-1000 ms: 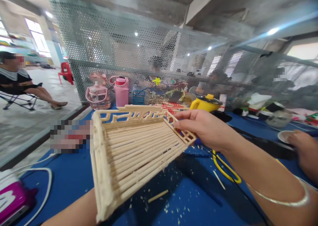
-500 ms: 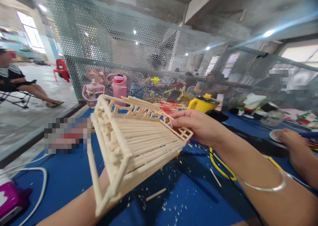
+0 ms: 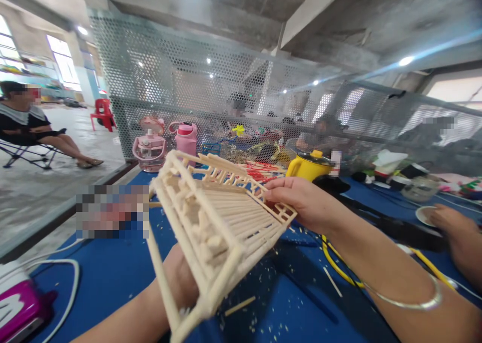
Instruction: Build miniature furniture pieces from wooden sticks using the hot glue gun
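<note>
A miniature bed-like frame of pale wooden sticks is held up and tilted above the blue table. It has a slatted base, a lattice rail along the far side and small blocks between the bars at its near end. My right hand is closed on the far right rail, thumb and fingers pinching it. From below and behind the near end, my left hand holds the frame; the sticks hide its fingers. A loose stick and pale chips lie on the table underneath.
Behind stand a pink bottle, a pink-lidded clear cup and a yellow kettle. A perforated metal screen closes off the back. At right, a co-worker's hand touches a small dish. A purple device and white cables lie left.
The frame has turned, its near end swinging right and closer, so the end blocks show more. My left hand has shifted right with it. The whole view has also shifted slightly.
</note>
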Motion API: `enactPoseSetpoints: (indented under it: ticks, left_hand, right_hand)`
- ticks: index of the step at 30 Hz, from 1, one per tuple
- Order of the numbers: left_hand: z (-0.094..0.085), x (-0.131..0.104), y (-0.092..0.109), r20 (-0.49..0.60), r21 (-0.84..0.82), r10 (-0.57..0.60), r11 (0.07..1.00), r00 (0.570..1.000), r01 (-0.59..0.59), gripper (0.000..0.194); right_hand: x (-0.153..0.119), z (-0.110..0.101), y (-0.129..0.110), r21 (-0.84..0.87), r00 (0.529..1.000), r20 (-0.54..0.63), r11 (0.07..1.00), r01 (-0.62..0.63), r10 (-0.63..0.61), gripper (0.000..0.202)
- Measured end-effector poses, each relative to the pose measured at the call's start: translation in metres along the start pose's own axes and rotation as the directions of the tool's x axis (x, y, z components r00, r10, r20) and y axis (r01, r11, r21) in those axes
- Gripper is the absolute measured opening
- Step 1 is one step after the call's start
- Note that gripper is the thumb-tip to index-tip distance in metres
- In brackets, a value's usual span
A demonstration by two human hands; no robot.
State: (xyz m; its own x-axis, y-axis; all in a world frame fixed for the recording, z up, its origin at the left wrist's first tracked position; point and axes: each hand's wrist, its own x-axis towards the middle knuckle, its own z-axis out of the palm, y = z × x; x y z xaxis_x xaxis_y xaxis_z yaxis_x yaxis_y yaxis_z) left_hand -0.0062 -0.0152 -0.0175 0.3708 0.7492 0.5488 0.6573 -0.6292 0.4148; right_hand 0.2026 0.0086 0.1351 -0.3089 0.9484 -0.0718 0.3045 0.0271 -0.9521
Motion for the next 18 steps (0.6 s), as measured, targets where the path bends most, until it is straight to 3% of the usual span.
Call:
enactPoseSetpoints:
  ticks: [4, 7, 10, 13, 18]
  left_hand:
    - [-0.019, 0.005, 0.012, 0.002, 0.078, 0.051, 0.996, 0.999, -0.051, 0.02]
    - [-0.034, 0.007, 0.018, 0.103, 0.132, 0.073, 0.987, 0.992, -0.086, 0.02]
    - [-0.04, 0.008, 0.02, 0.202, 0.167, 0.035, 0.983, 0.979, -0.069, 0.022]
    - [-0.04, 0.009, 0.02, 0.216, 0.179, 0.022, 0.982, 0.976, -0.062, 0.022]
    - [-0.04, 0.008, 0.02, 0.225, 0.153, 0.04, 0.985, 0.973, -0.076, 0.024]
  right_hand:
    - [0.003, 0.0, -0.001, 0.005, 1.0, -0.002, 1.0, 0.003, -0.003, 0.014]
    - [0.011, -0.002, 0.001, 0.012, 0.999, -0.03, 1.0, 0.013, -0.012, 0.017]
    - [0.03, -0.01, 0.011, -0.113, 0.979, -0.206, 0.993, -0.027, 0.003, 0.015]
    - [0.056, -0.025, 0.03, -0.249, 0.92, -0.393, 0.962, -0.109, 0.003, 0.011]
    - [0.097, -0.05, 0.066, -0.356, 0.864, -0.502, 0.903, -0.239, 0.031, 0.009]
